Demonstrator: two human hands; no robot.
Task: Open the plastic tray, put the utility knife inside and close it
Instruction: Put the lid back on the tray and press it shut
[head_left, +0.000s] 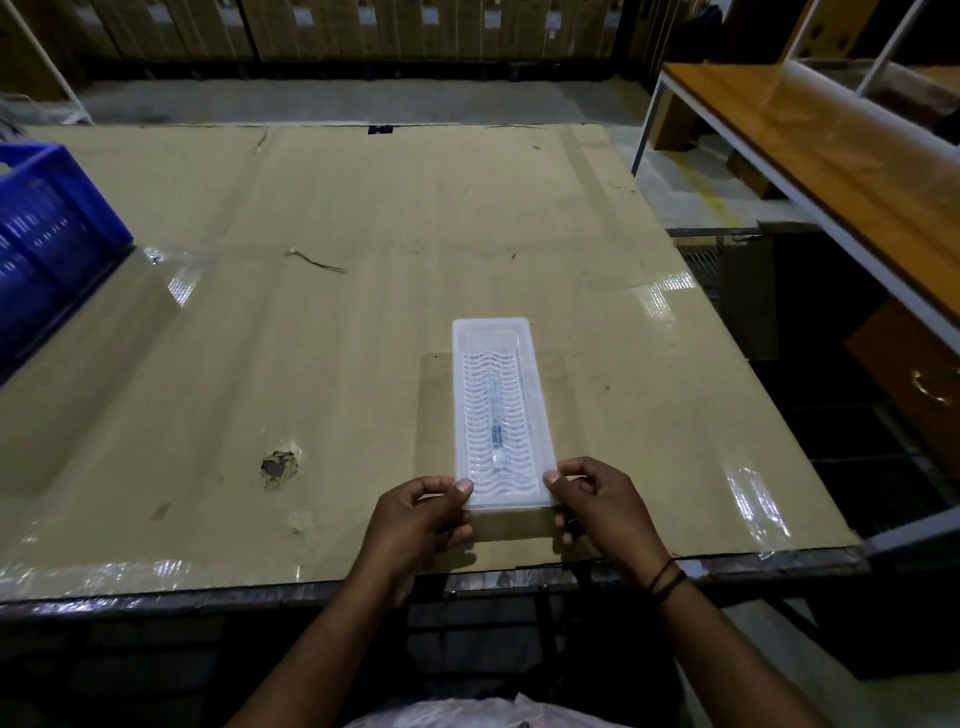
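The scene is dim, its far background and lower corners sinking into darkness. Glare streaks the tape strips (756, 501) along the worktop's (363, 312) near edge, and wide-angle distortion bows its edges.

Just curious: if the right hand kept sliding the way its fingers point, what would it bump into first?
Probably the left hand: the right hand points leftward across the plastic tray it already pinches.

tray (501, 410) is frosted translucent plastic with a wavy ribbed lid, kinda milky; surface (322, 332) is matt brown cardboard, scuffed, with glossy clear tape strips (756, 501); blue crate (49, 249) is perforated plastic; side shelf (841, 156) is shiny varnished wood
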